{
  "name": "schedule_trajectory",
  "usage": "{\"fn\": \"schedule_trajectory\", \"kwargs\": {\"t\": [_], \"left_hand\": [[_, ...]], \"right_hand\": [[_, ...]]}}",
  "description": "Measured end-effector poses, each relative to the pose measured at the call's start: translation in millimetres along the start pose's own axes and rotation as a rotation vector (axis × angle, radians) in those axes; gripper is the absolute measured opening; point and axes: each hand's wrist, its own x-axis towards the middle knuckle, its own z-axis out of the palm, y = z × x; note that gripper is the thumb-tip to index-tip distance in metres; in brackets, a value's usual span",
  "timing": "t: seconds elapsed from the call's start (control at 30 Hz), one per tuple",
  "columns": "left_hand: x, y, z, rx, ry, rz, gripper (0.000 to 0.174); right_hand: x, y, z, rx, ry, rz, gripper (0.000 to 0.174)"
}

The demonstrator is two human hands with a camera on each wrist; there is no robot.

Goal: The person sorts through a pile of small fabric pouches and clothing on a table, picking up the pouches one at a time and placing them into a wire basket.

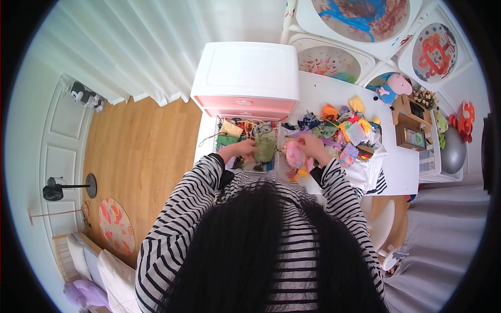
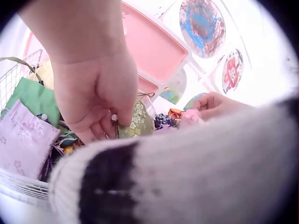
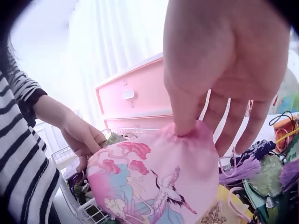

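My left hand [image 1: 239, 150] pinches an olive-green drawstring pouch [image 1: 265, 148] by its gathered, corded side, over the white wire basket [image 2: 21, 184]. Pale blossoms pattern that pouch, and a small white bead shows beside the fingers in the left wrist view. Just right of the basket, my right hand [image 1: 312, 146] grips the gathered neck of a pink drawstring pouch [image 3: 154, 175] between thumb and fingers. A crane and pink flowers decorate its front. Inside the basket lie a lilac pouch [image 2: 27, 140], a green pouch [image 2: 35, 100] and other small items.
Behind the basket stands a white and pink drawer unit [image 1: 248, 68]. A heap of colourful pouches and tassels, with a purple tassel [image 3: 240, 170] among them, covers the table [image 1: 404, 175] to the right. Farther right are a wooden organiser [image 1: 409, 117] and a plush toy [image 1: 394, 87].
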Motion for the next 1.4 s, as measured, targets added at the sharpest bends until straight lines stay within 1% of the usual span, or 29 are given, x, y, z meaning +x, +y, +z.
{"fn": "schedule_trajectory", "kwargs": {"t": [0.1, 0.17, 0.2, 0.27, 0.3, 0.37, 0.43, 0.5, 0.53, 0.6, 0.63, 0.67, 0.7, 0.73, 0.77, 0.8, 0.83, 0.9, 0.93, 1.0, 1.03, 1.1, 1.17, 1.2, 1.23, 1.27, 1.3, 1.33, 1.4], "left_hand": [[9, -15, 2, 0.015, -0.081, -0.049, 0.034], [6, -12, 4, 0.223, -0.089, -0.168, 0.034], [8, -12, 1, 0.224, -0.092, -0.168, 0.034], [11, -14, -6, 0.348, -0.047, -0.118, 0.036], [7, -10, -8, 0.343, -0.048, -0.119, 0.036], [-7, 7, -10, 0.467, 0.056, -0.12, 0.036], [-3, 10, -19, 0.543, 0.061, -0.141, 0.037], [6, 6, -27, 0.617, 0.121, 0.244, 0.037], [-3, 23, -24, 0.617, 0.123, 0.245, 0.037], [-22, 65, -10, 0.318, 0.225, 0.381, 0.037], [-35, 89, -2, 0.317, 0.228, 0.381, 0.037], [-47, 112, 7, 0.151, 0.201, 0.422, 0.036], [-52, 124, 13, -0.016, 0.172, 0.461, 0.035], [-49, 128, 16, -0.017, 0.175, 0.461, 0.035], [-45, 133, 17, 0.135, 0.255, 0.427, 0.034], [-44, 134, 17, 0.285, 0.334, 0.39, 0.032], [-41, 131, 16, 0.283, 0.335, 0.389, 0.032], [-29, 117, 11, 0.265, 0.382, 0.658, 0.026], [-22, 107, 6, 0.264, 0.382, 0.659, 0.026], [-12, 82, -10, 0.187, 0.528, 0.514, 0.023], [-5, 68, -18, 0.187, 0.525, 0.513, 0.023], [7, 43, -32, 0.112, 0.618, 0.381, 0.028], [13, 32, -33, 0.019, 0.582, 0.324, 0.028], [14, 29, -32, -0.072, 0.545, 0.269, 0.028], [14, 28, -30, -0.077, 0.545, 0.269, 0.028], [14, 28, -27, -0.037, 0.488, 0.185, 0.028], [15, 29, -23, 0.004, 0.43, 0.103, 0.028], [24, 21, -21, 0.004, 0.428, 0.107, 0.028], [32, 15, -15, -0.046, 0.399, -0.015, 0.033]], "right_hand": [[0, -17, -16, -0.048, 0.009, 0.014, 0.019], [0, -21, -24, -0.067, 0.022, 0.026, 0.018], [0, -21, -27, -0.082, 0.058, 0.009, 0.017], [1, -19, -35, -0.096, 0.088, -0.006, 0.016], [3, -17, -42, -0.073, 0.138, -0.01, 0.016], [6, -19, -58, -0.051, 0.184, -0.015, 0.016], [7, -26, -76, 0.009, 0.271, -0.017, 0.016], [9, -36, -90, 0.045, 0.281, -0.031, 0.017], [11, -43, -96, 0.086, 0.274, -0.053, 0.017], [16, -52, -95, 0.127, 0.265, -0.078, 0.016], [20, -56, -91, 0.172, 0.266, -0.157, 0.017], [23, -60, -88, 0.218, 0.267, -0.236, 0.017], [24, -70, -86, 0.218, 0.267, -0.237, 0.017], [23, -82, -85, 0.163, 0.269, -0.25, 0.017], [22, -90, -83, 0.107, 0.27, -0.262, 0.017], [23, -90, -77, 0.108, 0.267, -0.263, 0.017], [25, -88, -68, 0.179, 0.235, -0.25, 0.018], [25, -88, -61, 0.248, 0.201, -0.238, 0.018], [23, -89, -60, 0.321, 0.215, -0.21, 0.018], [19, -80, -53, 0.394, 0.228, -0.176, 0.02], [21, -60, -41, 0.354, 0.188, -0.149, 0.022], [23, -19, -14, 0.313, 0.147, -0.125, 0.024], [17, 16, 13, 0.244, -0.08, 0.009, 0.028], [13, 25, 23, 0.242, -0.085, 0.01, 0.028], [9, 31, 30, 0.137, -0.136, 0.051, 0.035], [5, 38, 37, 0.031, -0.185, 0.091, 0.041], [1, 42, 43, 0.028, -0.184, 0.093, 0.041], [-2, 45, 47, 0.003, -0.18, 0.115, 0.046], [-9, 49, 53, -0.02, -0.173, 0.14, 0.052]]}}
